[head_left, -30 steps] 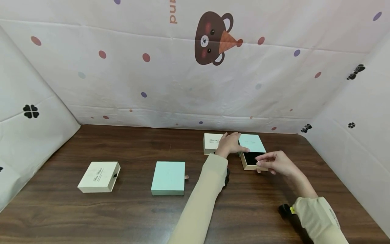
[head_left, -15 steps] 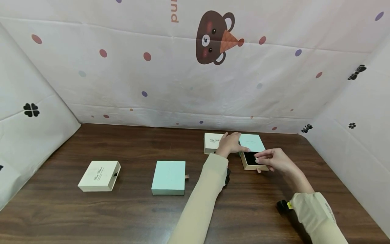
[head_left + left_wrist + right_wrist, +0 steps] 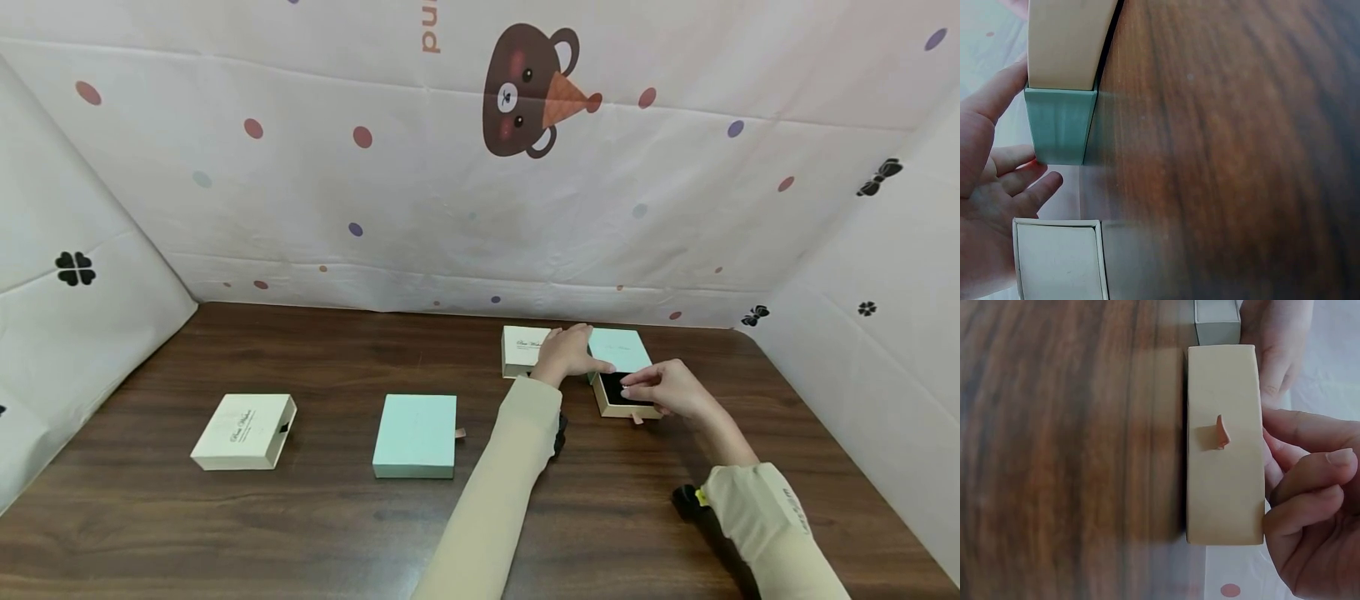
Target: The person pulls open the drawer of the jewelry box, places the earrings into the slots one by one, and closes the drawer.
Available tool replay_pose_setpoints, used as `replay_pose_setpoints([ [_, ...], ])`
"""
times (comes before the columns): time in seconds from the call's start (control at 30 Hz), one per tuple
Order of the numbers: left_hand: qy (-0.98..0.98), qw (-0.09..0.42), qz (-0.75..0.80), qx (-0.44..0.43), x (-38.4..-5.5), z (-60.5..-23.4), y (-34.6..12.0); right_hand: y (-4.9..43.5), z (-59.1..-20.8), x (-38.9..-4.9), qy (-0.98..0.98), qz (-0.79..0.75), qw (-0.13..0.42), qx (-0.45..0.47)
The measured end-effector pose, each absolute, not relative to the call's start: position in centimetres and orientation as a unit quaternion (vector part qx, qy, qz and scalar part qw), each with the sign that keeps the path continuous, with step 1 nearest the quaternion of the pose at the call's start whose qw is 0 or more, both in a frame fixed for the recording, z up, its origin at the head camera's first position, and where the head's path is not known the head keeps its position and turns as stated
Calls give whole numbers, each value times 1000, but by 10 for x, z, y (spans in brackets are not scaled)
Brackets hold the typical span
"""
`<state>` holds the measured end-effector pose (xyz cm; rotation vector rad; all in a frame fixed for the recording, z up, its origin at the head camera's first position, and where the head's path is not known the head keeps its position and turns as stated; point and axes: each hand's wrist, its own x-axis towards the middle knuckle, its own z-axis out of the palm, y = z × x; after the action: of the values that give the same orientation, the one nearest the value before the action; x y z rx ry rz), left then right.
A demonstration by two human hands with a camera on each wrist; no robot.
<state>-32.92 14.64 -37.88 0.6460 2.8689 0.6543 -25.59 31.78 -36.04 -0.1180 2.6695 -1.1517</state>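
My right hand (image 3: 672, 387) pinches a small shiny piece (image 3: 625, 388) over the black-lined drawer (image 3: 615, 385) of a mint gift box (image 3: 619, 351); the piece is too small to name. The drawer is pulled out toward me, and its cream front (image 3: 1225, 481) carries a pink ribbon tab (image 3: 1222, 432). My left hand (image 3: 567, 354) rests at the left side of the mint box, fingers spread toward its back and thumb over the drawer's edge. In the left wrist view, the thumb lies along the mint sleeve (image 3: 1060, 128) where the drawer comes out.
A white gift box (image 3: 520, 350) stands just left of the mint box, partly behind my left hand. Another white gift box (image 3: 243, 432) lies at the left, and a second mint gift box (image 3: 414, 436) with a ribbon tab lies mid-table. A patterned cloth (image 3: 420, 183) rises behind the table.
My right hand has moved slightly left and further over the drawer, its fingertips still pinching the small shiny piece. My left hand and the boxes have stayed in place.
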Motion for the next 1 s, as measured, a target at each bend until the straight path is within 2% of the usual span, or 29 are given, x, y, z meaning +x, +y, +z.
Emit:
replay_pose_setpoints([
  [0.33, 952, 66, 210, 212, -330, -380, 146, 313, -365, -261, 928, -353, 101, -68],
  [1.0, 949, 64, 217, 218, -330, -379, 146, 311, -364, -260, 936, -331, 107, -46],
])
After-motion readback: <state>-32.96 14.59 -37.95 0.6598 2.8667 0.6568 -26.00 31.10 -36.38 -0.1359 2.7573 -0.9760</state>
